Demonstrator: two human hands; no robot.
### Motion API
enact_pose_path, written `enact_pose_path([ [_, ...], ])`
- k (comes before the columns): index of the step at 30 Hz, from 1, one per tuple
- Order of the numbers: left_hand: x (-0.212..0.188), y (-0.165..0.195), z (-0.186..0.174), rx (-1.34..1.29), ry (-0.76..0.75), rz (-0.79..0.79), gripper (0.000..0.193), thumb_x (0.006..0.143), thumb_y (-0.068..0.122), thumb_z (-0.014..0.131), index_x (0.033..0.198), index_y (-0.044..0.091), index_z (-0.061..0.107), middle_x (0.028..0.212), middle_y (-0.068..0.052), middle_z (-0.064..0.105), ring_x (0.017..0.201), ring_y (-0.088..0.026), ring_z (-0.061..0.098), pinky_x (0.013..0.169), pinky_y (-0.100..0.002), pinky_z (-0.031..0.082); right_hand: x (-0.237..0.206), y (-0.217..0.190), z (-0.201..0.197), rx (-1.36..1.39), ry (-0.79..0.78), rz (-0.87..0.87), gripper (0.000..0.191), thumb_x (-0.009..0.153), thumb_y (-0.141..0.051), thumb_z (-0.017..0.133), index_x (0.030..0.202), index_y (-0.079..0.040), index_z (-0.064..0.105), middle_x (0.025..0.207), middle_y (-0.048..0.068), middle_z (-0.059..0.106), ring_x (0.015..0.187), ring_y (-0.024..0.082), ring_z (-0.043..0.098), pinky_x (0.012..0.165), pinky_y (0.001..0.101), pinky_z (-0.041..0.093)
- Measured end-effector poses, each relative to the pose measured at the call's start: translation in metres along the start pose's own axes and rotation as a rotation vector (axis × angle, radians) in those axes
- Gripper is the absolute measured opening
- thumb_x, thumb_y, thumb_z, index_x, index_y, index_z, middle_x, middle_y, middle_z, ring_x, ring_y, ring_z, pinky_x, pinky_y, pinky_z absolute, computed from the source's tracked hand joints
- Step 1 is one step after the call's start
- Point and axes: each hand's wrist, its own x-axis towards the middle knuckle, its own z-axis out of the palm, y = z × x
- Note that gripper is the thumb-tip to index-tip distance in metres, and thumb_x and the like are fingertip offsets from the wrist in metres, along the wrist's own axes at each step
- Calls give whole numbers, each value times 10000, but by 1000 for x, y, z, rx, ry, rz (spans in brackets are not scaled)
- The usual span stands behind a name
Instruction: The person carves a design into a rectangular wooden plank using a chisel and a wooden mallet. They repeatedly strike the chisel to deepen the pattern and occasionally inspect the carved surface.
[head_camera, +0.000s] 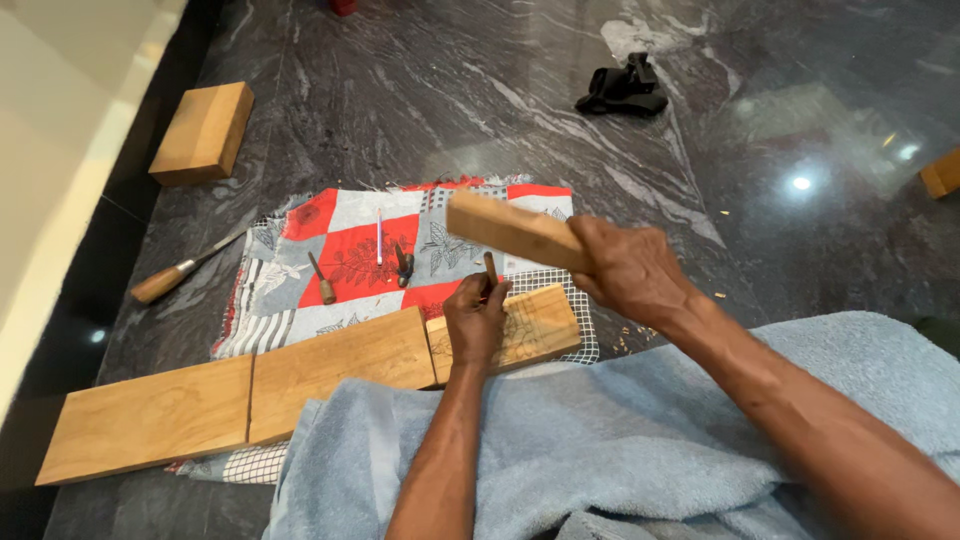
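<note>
My left hand (475, 322) grips a small wooden-handled chisel (490, 268), held upright on a square wooden block (540, 322) with a carved pattern. My right hand (630, 268) is raised above it, shut on a long wooden block (505, 228) held like a mallet. The carved block lies at the right end of a long wooden plank (240, 392) on a red, grey and white patterned cloth (350, 255).
A blue-grey towel (620, 430) covers my lap. On the cloth lie a few small carving tools (400, 265). A larger wooden-handled chisel (180, 272) and a wooden block (205, 130) rest on the dark marble floor at left. A black object (625, 88) sits far behind.
</note>
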Motion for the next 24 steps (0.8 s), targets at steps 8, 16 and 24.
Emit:
enact_pose_path([
  [8, -2, -5, 0, 55, 16, 55, 198, 857, 92, 804, 880, -51, 669, 726, -132, 638, 596, -183, 592, 566, -351, 493, -4, -2, 3, 269, 280, 101, 523, 835, -219, 829, 1232, -58, 528, 922, 189, 736, 791, 329, 742, 651, 435, 585],
  [16, 0, -32, 5, -34, -7, -132, 128, 873, 60, 776, 957, -12, 711, 779, -71, 732, 654, -126, 652, 600, -306, 536, -31, 6, 27, 344, 184, 412, 558, 785, -257, 855, 1221, -81, 555, 940, 183, 744, 796, 315, 734, 643, 446, 570],
  [24, 5, -55, 1, -476, 131, -260, 39, 904, -6, 717, 942, -15, 716, 819, -50, 741, 710, -76, 675, 628, -230, 568, -46, 12, 17, 644, 289, 615, 490, 800, -218, 857, 1199, -65, 616, 965, 111, 760, 780, 180, 697, 631, 341, 552],
])
